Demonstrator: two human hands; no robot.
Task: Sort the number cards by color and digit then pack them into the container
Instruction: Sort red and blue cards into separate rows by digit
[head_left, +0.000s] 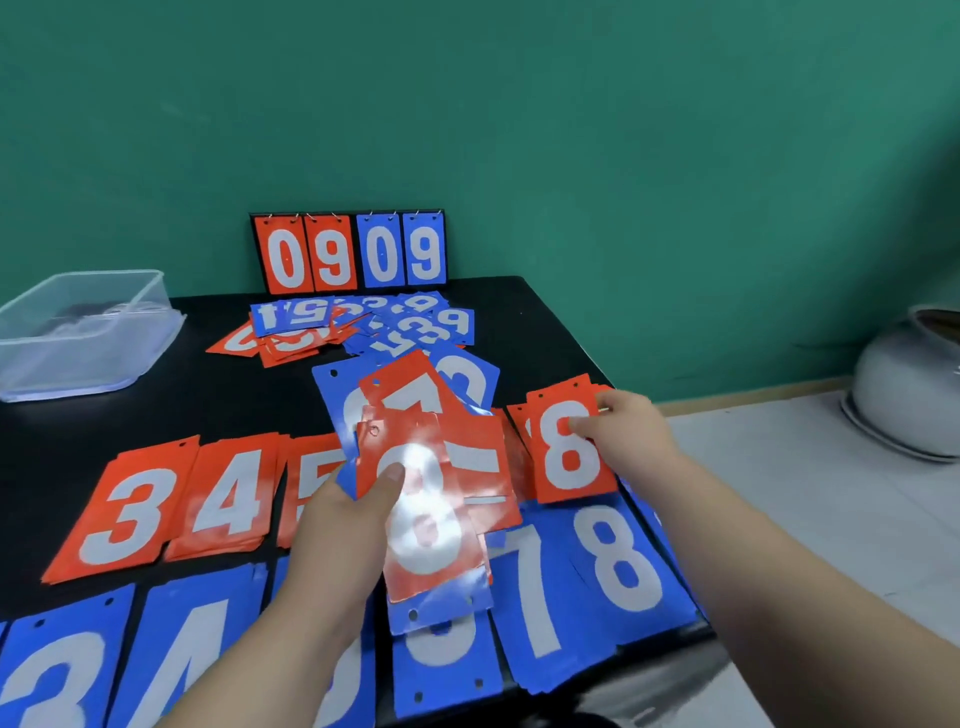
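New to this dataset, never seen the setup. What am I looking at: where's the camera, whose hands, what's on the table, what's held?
No machine here: a person works with bare hands. The one picture comes from a wide-angle camera worn on the head, looking forward and down. On the black table lie number cards sorted into piles: red 3 and red 4 in one row, blue 7 and blue 8 nearer the camera. An unsorted heap lies further back, before a flip scoreboard reading 0909. A clear plastic container stands far left. The left hand grips a fanned stack of red and blue cards; the right hand pinches a red 8 card.
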